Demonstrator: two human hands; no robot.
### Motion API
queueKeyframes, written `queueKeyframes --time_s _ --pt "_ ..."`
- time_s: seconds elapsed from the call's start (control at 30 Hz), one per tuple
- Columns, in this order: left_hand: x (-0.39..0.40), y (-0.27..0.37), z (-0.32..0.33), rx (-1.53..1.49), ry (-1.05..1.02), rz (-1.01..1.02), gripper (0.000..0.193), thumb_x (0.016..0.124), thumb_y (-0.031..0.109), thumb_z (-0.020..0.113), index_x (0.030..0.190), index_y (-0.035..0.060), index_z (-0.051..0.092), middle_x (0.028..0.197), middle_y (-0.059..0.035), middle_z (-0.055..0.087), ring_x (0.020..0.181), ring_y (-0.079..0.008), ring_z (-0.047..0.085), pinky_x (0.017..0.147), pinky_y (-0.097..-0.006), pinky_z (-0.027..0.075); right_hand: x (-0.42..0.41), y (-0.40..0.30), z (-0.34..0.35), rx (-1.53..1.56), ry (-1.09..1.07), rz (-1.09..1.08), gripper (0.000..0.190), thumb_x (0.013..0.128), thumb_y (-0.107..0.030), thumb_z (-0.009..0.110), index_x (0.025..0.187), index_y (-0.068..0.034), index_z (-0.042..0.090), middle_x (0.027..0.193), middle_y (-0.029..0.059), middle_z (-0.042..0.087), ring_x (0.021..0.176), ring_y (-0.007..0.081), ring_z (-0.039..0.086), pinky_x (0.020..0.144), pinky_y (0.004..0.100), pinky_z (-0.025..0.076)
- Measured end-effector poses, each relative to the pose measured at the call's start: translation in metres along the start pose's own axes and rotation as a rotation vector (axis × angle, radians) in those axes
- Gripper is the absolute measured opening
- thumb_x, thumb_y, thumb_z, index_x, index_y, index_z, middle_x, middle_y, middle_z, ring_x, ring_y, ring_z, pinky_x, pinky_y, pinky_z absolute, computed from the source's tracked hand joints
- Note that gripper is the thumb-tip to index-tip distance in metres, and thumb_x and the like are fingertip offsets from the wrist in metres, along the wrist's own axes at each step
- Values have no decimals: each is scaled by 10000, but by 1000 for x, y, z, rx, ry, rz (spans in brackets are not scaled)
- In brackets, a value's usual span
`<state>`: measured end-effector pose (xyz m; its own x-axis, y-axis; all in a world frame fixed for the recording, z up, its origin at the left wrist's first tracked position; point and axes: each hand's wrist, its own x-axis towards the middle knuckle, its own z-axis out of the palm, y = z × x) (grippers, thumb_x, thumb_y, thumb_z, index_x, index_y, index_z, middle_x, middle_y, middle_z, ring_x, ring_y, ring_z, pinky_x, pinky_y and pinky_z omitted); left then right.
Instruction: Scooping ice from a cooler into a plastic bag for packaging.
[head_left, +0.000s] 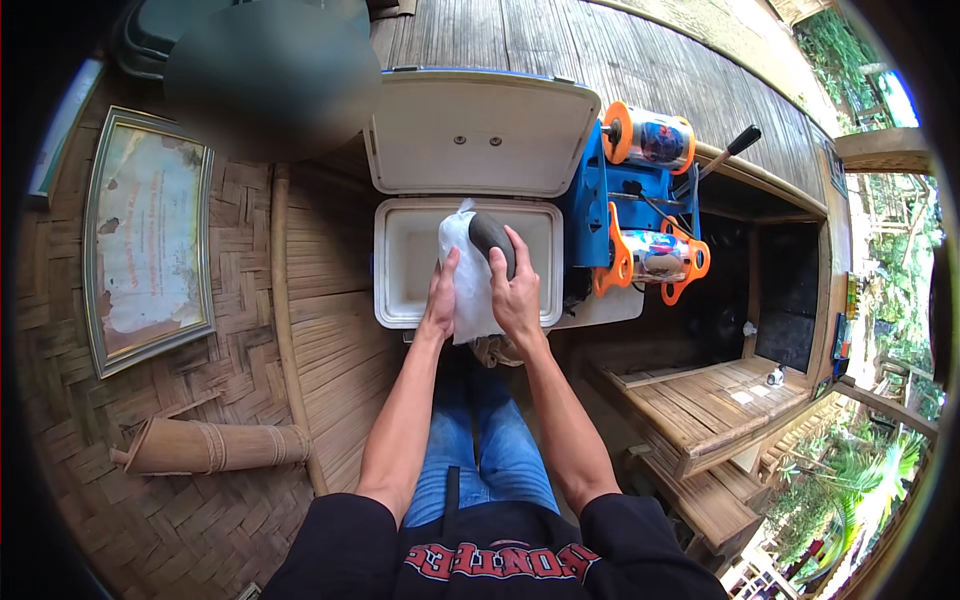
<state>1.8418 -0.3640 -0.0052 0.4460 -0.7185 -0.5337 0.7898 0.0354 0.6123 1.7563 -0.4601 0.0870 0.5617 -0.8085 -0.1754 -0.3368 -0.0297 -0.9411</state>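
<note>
My left hand grips the side of a bundle in a whitish translucent plastic bag, perhaps ice. In my right hand is a dark, smooth, oblong stone, pressed against the upper right of the bag. Both are over an open white cooler box, whose lid is tipped back on the far side. The pale inside of the cooler shows around my hands; what lies under the bag is hidden. A crumpled beige cloth shows just below the cooler's near edge.
Right of the cooler stands a blue hand-lever cup sealer with orange film-roll holders. A framed certificate and a bamboo tube are on the woven wall at left. A bamboo table stands at right. A blurred dark shape covers the upper left.
</note>
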Motion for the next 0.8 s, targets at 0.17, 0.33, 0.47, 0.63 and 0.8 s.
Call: queueKeyframes --time_s 0.17,0.33,0.47,0.63,0.8 --pt "-3 7 6 44 0 4 689 984 578 528 1419 46 477 1254 -101 627 1118 -214 633 978 -370 516 11 -20 -22 155 130 -67 461 1064 -315 526 1432 -40 492 985 66 619 687 72 530 589 235 452" --pt "-5 14 11 39 -39 -46 689 982 550 555 1437 43 454 1224 -86 629 1106 -217 631 984 -368 511 6 -39 -24 163 242 -187 474 1053 -302 539 1439 -36 470 1192 160 629 786 191 652 684 305 527" --pt "-4 4 18 47 -17 26 676 984 550 548 1434 52 469 1232 -92 638 1112 -212 638 991 -376 513 2 -2 -14 -45 -17 47 468 1032 -280 552 1428 -39 488 1079 254 699 971 283 708 847 378 534" --pt "-8 12 15 -115 -86 -87 705 978 629 493 1386 54 512 1222 -111 644 1062 -229 664 939 -397 546 7 2 -30 30 51 -65 464 1037 -295 557 1429 -53 505 934 123 684 747 160 628 687 319 517" --pt "-7 23 28 -138 29 27 851 926 735 472 1444 62 407 1167 -133 632 1027 -256 672 871 -440 588 -25 -45 -75 279 247 -138 502 1056 -299 525 1498 -86 419 978 8 589 627 26 399 531 188 314"
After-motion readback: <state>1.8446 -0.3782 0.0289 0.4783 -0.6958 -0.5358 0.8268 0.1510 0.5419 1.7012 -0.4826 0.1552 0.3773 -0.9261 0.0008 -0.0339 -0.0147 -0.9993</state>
